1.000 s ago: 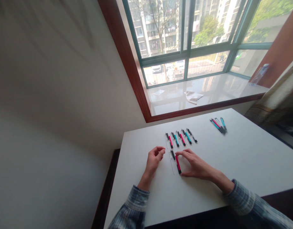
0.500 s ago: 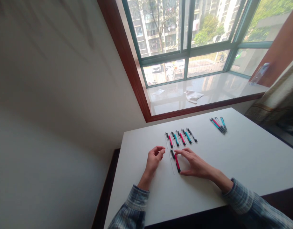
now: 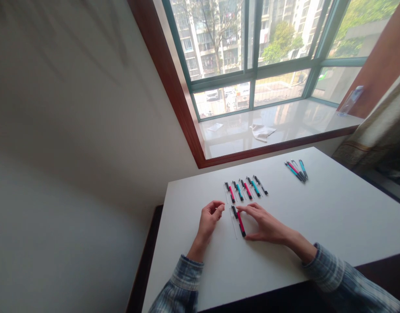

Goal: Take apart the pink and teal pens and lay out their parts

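Note:
My right hand (image 3: 263, 221) spans a red pen barrel (image 3: 241, 224) with a black lower end, its index finger at the top and its thumb at the bottom. The barrel lies on the white table. Just left of it are a black pen part (image 3: 234, 211) and a thin, clear-looking refill (image 3: 233, 224). My left hand (image 3: 211, 217) rests on the table to the left of these parts, fingers curled and fingertips together, with nothing visible in them. Beyond both hands, a row of disassembled pens shows red barrels (image 3: 232, 194), teal barrels (image 3: 240, 192), black parts and thin refills.
Several whole pens (image 3: 295, 171) lie in a bunch at the far right of the white table (image 3: 333, 208). Behind the table, a window sill (image 3: 232, 141) holds a crumpled white cloth (image 3: 262, 132) and a clear bottle (image 3: 350, 102). A curtain (image 3: 365, 134) hangs at right.
The whole view has shifted very slightly. Both hands and the pen parts keep the same places relative to each other.

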The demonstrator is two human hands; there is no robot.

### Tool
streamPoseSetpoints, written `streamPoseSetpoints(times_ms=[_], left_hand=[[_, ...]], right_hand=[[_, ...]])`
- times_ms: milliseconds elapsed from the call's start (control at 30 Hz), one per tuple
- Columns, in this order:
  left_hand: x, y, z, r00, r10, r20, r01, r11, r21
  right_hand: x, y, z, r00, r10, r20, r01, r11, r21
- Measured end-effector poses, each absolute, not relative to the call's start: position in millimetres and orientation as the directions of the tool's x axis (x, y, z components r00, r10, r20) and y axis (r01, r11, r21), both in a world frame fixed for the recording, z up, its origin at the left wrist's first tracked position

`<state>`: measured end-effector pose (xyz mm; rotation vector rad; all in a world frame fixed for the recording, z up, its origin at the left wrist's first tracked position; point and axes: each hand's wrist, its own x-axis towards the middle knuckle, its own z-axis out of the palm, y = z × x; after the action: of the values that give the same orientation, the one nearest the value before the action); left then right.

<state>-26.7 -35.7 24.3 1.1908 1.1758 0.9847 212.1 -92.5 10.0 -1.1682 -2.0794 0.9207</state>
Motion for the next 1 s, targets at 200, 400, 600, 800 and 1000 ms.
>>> streamPoseSetpoints(times_ms=[200,400,600,800,1000], left_hand=[[-26.2,-35.9,26.5,0.153,0.977,-0.145,0.032,0.142,0.989],[-25.5,-36.3,28.5,0.157,0.976,-0.150,0.034,0.146,0.989],[-25.7,-36.0,27.9,0.156,0.975,-0.157,0.029,0.155,0.988],[-26.5,-35.7,26.9,0.162,0.976,-0.147,0.036,0.143,0.989],[-27.4,-35.4,25.1,0.167,0.972,-0.165,0.029,0.162,0.986]], right_hand=[[212.3,-91.6,7.2,-0.451,0.879,0.153,0.480,0.384,-0.789],[212.5,-91.0,5.7,-0.451,0.881,0.143,0.494,0.380,-0.782],[212.7,-91.1,8.0,-0.457,0.878,0.141,0.488,0.381,-0.786],[217.8,-91.4,12.4,-0.439,0.879,0.184,0.474,0.401,-0.784],[257.7,-62.0,12.4,-0.112,0.914,0.391,0.570,0.381,-0.728]])
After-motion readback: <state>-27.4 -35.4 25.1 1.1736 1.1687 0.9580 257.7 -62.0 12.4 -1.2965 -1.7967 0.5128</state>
